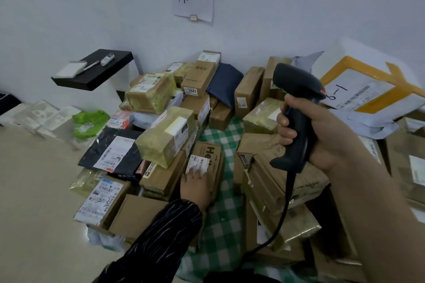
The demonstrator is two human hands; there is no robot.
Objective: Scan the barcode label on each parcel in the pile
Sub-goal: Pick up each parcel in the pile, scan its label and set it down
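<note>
right hand (322,135) fingers (285,122) curled round scanner (296,89) handle; left hand (195,187) fingers (195,173) spread flat on brown parcel (212,151), tips touching label (198,163).

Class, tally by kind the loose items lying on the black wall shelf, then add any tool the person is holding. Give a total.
On the black shelf:
white pad: 1
marker pen: 1
small white device: 1
In the right hand:
barcode scanner: 1
Total: 4
</note>
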